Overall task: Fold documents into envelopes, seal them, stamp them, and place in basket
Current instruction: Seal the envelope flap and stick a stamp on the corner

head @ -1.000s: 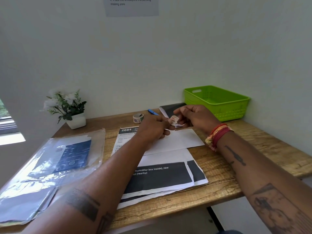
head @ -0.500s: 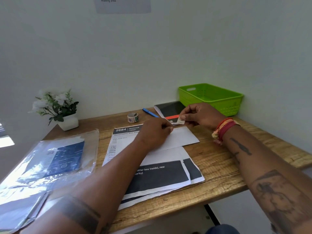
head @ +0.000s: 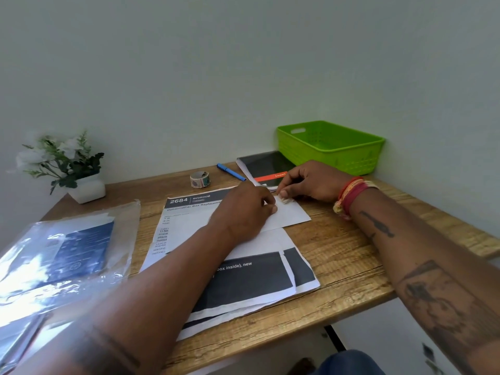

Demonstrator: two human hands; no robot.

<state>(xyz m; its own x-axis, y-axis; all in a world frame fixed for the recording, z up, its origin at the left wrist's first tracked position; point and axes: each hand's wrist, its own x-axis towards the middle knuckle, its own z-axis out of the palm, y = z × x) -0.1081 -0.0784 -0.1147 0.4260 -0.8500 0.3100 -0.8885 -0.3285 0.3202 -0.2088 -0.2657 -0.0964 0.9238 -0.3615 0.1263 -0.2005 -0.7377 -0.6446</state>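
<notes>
Both hands have come down onto the flat white paper envelope [head: 289,216]. The right hand [head: 313,182] now presses the small pale stamp [head: 286,200] against its 1 o'clock corner with pinched fingertips, while the left hand [head: 243,212], fingers curled, pins the envelope. Stamping looks nearly done; the green plastic basket [head: 351,161] at 2 o'clock comes next.

Envelope [head: 286,216] on documents [head: 243,280] (basket [head: 330,147] behind)

Bare wood right of envelope [head: 289,216]; notebook [head: 266,167] lies between envelope and basket [head: 328,155].
</notes>
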